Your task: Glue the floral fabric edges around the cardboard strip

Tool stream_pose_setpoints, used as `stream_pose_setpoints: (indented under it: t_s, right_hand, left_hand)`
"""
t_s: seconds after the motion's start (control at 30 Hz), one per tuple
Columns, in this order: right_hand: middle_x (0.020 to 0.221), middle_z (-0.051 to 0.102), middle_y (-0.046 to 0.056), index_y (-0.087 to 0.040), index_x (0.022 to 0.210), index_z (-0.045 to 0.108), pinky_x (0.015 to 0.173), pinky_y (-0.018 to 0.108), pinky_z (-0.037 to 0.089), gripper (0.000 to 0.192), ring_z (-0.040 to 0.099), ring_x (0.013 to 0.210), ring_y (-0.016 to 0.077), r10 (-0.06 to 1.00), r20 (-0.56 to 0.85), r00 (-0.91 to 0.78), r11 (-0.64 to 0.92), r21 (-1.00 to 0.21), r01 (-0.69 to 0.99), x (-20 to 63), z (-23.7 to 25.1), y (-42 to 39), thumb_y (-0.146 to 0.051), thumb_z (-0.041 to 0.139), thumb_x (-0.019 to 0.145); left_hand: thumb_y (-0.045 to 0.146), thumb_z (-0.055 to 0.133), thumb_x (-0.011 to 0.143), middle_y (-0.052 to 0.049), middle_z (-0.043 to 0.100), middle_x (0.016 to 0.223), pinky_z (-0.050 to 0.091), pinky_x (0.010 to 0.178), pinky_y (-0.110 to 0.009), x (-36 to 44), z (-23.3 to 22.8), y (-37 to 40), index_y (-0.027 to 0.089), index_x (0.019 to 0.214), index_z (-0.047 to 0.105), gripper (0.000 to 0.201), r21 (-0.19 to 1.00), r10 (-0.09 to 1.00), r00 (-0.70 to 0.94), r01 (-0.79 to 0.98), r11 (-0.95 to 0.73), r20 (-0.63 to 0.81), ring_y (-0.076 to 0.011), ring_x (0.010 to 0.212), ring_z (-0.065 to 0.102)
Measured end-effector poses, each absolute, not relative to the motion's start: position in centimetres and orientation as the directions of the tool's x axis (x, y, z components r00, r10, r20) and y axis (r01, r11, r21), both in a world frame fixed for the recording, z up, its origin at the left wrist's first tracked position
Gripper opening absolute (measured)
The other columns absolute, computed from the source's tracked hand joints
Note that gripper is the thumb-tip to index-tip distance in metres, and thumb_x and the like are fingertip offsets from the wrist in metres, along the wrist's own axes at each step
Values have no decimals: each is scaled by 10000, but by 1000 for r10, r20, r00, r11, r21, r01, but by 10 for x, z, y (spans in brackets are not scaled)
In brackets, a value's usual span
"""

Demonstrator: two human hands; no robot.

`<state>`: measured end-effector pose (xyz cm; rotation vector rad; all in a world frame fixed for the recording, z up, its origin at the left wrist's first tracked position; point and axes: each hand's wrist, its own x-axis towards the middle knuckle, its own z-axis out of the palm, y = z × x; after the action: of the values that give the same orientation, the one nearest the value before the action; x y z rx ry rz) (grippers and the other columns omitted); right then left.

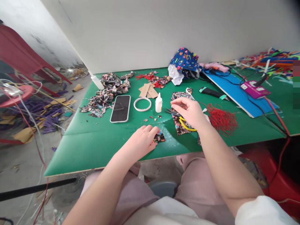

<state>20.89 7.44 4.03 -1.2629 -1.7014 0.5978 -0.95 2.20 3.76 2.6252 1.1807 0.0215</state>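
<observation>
My left hand (pixel 145 138) rests near the table's front edge, its fingers bent over a small dark floral fabric piece (pixel 161 137) and holding it against the surface. My right hand (pixel 188 110) hovers with curved fingers, a gap showing between thumb and forefinger, and nothing visible in it. Under it are yellow-handled scissors (pixel 187 125), lying across a floral fabric strip (pixel 179 129). Between the hands stands a small white glue bottle (pixel 158 104) with a pointed nozzle. Tiny fabric scraps (pixel 151 117) lie in front of the bottle.
Around my hands on the green table (pixel 79 147) are a phone (pixel 120 108), a white ring (pixel 142 109), brown card pieces (pixel 148 90), crumpled floral fabric (pixel 109 89), red threads (pixel 221 120), a black-and-teal cutter (pixel 212 93) and a blue board (pixel 234 89) with a cabled purple box (pixel 255 89).
</observation>
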Motion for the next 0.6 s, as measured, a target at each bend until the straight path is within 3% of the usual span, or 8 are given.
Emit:
stream_pose_setpoints:
  t_s: [0.13,0.27,0.37,0.47,0.6]
  right_hand:
    - [835,705,22,-207,889,670,661,305,522,141,646,718,157,931,358,-68,346,-808,478,209,39,75,-269,588,792]
    - [830,703,19,-208,880,669,643,290,517,135,642,703,148,942,328,-73,322,-822,470,208,41,74,-273,586,795]
    - [828,699,19,-206,878,669,643,278,508,151,639,718,146,949,307,-71,307,-849,431,206,43,72,-307,587,802]
    - [829,695,29,-195,884,669,672,272,496,245,638,759,147,962,260,-82,272,-908,319,200,47,67,-404,556,823]
    - [854,695,28,-192,925,663,694,246,485,288,637,787,131,962,185,-200,218,-964,154,190,51,59,-439,560,818]
  left_hand:
    - [197,421,832,-83,620,908,461,784,-359,-6,39,23,150,1078,529,273,212,751,658,742,-636,-48,-242,895,585]
    - [218,373,876,-64,675,935,473,743,-313,-14,39,31,189,1073,582,289,311,792,610,759,-572,-32,-212,854,628]
    - [292,420,877,-33,694,936,479,692,-275,-20,39,36,217,1056,621,280,551,871,490,719,-423,29,-181,784,638]
    - [374,492,846,-30,703,915,496,645,-245,-18,39,38,190,1029,634,295,859,948,314,470,-206,56,-165,760,641]
    - [380,630,750,-45,716,902,525,676,-251,-10,36,39,157,974,644,316,990,986,167,135,-29,6,-181,804,663]
